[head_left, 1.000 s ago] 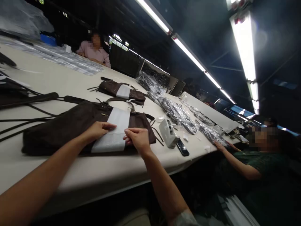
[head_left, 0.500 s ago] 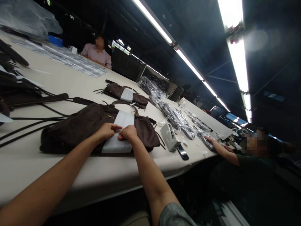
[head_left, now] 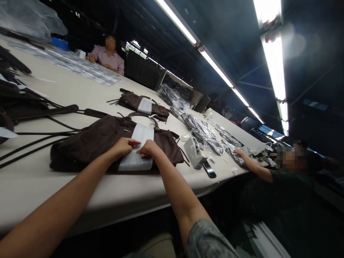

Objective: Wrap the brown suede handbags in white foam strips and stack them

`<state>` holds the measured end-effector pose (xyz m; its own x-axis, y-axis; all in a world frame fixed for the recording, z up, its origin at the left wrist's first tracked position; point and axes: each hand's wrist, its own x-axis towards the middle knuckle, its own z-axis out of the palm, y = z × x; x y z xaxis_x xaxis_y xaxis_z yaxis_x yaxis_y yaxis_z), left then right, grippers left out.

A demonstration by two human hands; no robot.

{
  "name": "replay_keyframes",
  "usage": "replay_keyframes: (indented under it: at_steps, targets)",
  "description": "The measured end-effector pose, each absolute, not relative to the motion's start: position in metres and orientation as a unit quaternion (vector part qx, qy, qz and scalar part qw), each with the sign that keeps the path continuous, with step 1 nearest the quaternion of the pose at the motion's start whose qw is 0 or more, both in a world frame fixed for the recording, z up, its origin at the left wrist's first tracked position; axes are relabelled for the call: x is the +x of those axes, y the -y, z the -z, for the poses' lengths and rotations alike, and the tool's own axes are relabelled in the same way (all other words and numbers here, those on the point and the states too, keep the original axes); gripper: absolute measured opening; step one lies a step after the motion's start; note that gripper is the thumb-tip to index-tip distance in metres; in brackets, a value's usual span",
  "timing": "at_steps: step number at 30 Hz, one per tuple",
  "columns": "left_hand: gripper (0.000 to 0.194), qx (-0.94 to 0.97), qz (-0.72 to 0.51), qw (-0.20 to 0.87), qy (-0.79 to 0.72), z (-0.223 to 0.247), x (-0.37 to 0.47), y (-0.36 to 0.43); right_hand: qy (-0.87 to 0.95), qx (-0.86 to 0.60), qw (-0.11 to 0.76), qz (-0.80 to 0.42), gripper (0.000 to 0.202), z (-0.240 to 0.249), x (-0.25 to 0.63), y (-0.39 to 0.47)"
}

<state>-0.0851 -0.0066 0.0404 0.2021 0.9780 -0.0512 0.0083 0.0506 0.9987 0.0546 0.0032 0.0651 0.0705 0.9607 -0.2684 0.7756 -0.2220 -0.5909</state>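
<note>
A dark brown bag (head_left: 88, 145) lies on its side along the front of the table, with a white translucent wrap (head_left: 137, 162) around its middle. My left hand (head_left: 124, 146) rests on the wrap's left part, thumb and index finger stretched toward the right. Close beside it, my right hand (head_left: 147, 147) touches the wrap with curled fingers pressed together; whatever is between them is too small to make out. The bag's curved handle stands behind the wrap. Farther back lies a smaller-looking brown bag (head_left: 129, 101) with a similar white band.
Right of the bag are a grey tape dispenser (head_left: 194, 153) and a phone (head_left: 209, 169) on the table (head_left: 107, 184). Plastic-wrapped items (head_left: 201, 130) line the back right. Dark straps and bags crowd the left. One person sits across; another reaches in from the right.
My hands have shifted slightly right and up on the wrap, with their fingertips still close. The person across has moved a hand out to the left.
</note>
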Motion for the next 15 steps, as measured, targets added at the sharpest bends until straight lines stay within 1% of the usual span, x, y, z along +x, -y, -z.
replay_keyframes:
  at_steps: [2,3,7,10,12,15]
  targets:
    - [0.044,0.537,-0.433,0.563,-0.456,-0.039,-0.085,0.006,0.610,-0.728,0.105,-0.293,0.026,-0.071,0.055,0.008]
    - [0.044,0.537,-0.432,0.564,-0.455,-0.039,-0.085,0.006,0.616,-0.730,0.098,-0.280,0.028,-0.074,0.055,0.015]
    - [0.044,0.538,-0.431,0.563,-0.456,-0.038,-0.085,0.005,0.646,-0.721,0.086,-0.236,0.030,-0.084,0.055,0.044]
    - [0.047,0.541,-0.425,0.558,-0.464,-0.039,-0.085,0.006,0.649,-0.714,0.101,-0.240,0.029,-0.086,0.059,0.072]
    - [0.049,0.546,-0.419,0.554,-0.468,-0.040,-0.085,0.008,0.646,-0.695,0.129,-0.289,0.035,-0.086,0.068,0.096]
    - [0.053,0.557,-0.408,0.548,-0.473,-0.043,-0.085,0.009,0.617,-0.632,0.183,-0.431,0.042,-0.087,0.093,0.136]
